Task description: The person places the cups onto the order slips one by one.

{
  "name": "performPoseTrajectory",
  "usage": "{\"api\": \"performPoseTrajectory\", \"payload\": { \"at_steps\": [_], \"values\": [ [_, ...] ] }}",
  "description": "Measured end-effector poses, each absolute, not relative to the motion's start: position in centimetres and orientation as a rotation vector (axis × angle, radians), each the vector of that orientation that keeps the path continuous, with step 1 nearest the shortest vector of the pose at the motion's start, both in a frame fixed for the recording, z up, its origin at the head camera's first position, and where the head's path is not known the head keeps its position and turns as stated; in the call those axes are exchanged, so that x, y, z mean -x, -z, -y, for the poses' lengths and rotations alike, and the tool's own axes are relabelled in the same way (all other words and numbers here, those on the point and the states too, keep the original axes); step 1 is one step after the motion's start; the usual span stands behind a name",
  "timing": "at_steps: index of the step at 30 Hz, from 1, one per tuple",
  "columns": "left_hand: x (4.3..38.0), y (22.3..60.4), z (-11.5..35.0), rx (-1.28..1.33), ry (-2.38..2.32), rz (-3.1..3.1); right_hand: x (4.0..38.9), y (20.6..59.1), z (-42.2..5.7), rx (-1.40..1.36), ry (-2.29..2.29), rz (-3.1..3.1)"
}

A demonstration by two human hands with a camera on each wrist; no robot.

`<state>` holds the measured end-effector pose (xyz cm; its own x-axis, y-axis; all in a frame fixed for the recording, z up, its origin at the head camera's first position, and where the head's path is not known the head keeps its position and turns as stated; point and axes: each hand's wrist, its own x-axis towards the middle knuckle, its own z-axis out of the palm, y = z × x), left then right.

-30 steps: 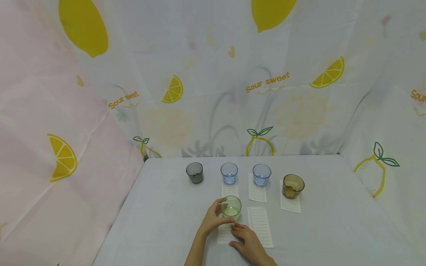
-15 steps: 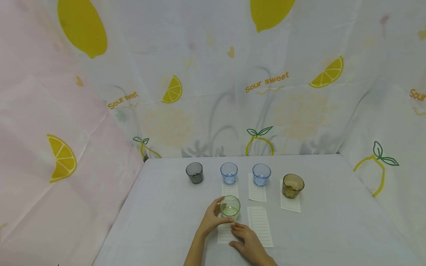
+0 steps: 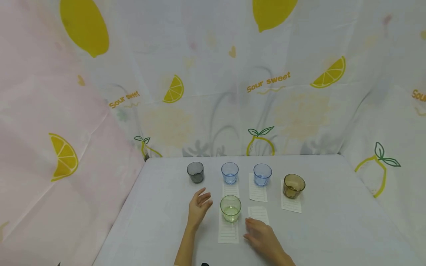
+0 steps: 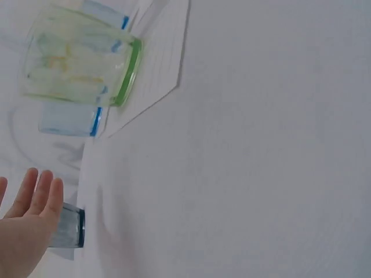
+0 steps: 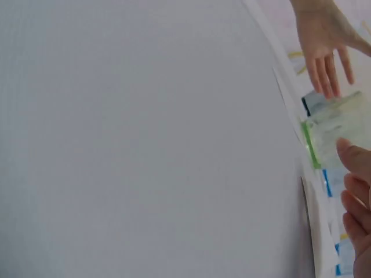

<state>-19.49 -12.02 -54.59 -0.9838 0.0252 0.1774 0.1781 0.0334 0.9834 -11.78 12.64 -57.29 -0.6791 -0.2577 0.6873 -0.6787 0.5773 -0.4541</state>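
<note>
A pale green glass cup (image 3: 230, 209) stands upright on a lined paper strip (image 3: 228, 232) near the middle of the table. To its left is my left hand (image 3: 198, 207), apart from the cup, with relaxed fingers and nothing in them. My right hand (image 3: 263, 235) hovers to the cup's lower right, over another paper strip (image 3: 258, 213), also holding nothing. In the left wrist view the green cup (image 4: 81, 61) stands clear of the left hand (image 4: 29, 226). In the right wrist view the right hand's fingers (image 5: 355, 159) are loosely bent and overlap the cup in sight.
Along the back stand a grey glass cup (image 3: 195, 172), two blue glass cups (image 3: 229, 173) (image 3: 262, 174) and a brown glass cup (image 3: 293, 186). Paper strips lie under the blue and brown ones. A lemon-print cloth (image 3: 213, 74) walls the table's back and sides.
My left hand has let go of the green cup and moved left. My right hand has drawn away to the right. The green cup stays on the paper strip.
</note>
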Motion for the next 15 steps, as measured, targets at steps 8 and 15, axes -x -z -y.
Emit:
{"api": "performPoseTrajectory", "payload": {
  "at_steps": [8,15],
  "values": [
    [20.6,49.9,13.6,-0.164,1.857,2.104,10.2,57.0,-16.1,-0.538,-0.965,2.383],
    [24.3,51.9,15.2,-0.241,1.730,2.135,9.0,57.3,-17.5,-0.382,-1.026,2.630]
  ]
}}
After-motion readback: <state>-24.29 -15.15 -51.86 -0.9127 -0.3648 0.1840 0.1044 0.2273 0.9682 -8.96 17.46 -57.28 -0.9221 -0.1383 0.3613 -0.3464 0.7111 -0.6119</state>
